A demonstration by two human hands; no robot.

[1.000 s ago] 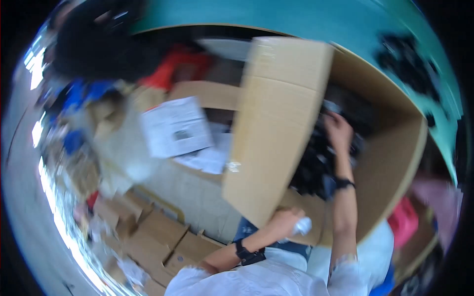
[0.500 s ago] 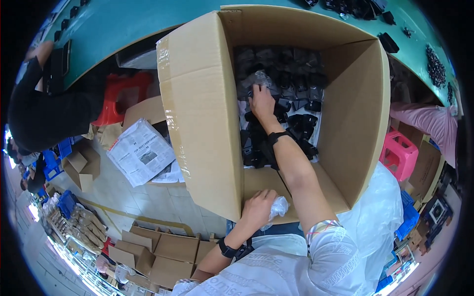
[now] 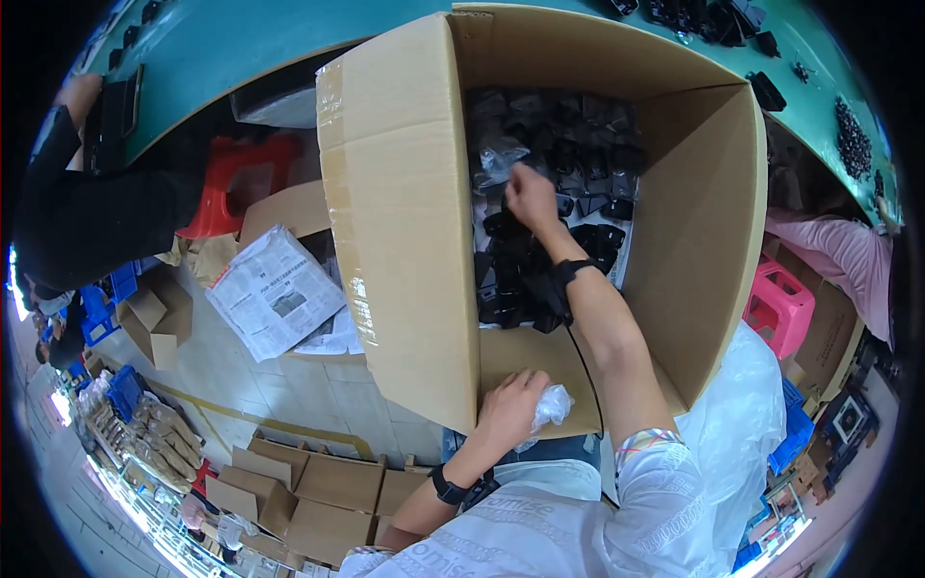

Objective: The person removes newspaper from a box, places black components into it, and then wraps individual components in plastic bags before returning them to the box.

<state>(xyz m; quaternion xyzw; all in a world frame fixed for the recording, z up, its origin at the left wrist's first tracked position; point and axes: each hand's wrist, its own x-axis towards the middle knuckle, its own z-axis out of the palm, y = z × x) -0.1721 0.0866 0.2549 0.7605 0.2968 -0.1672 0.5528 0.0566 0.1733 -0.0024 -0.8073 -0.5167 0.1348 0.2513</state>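
Note:
A large cardboard box stands upright before me with its flaps raised. Rows of black plastic parts, many in clear bags, fill its far end; loose black parts lie nearer me on paper. My right hand is inside the box above these parts, fingers curled; whatever they may hold is hidden. Just beyond its fingertips lies a shiny clear plastic bag. At the box's near edge my left hand is closed round crumpled clear plastic bags.
A green table runs behind the box, with black parts on it. Red and pink stools stand at either side. Newspaper lies left of the box. Two people sit nearby. A thin black cable hangs by my right forearm.
My right hand has drawn back to the right, away from the shiny clear bag, and its fingers are more curled. My left hand still holds the crumpled plastic. The view has shifted slightly.

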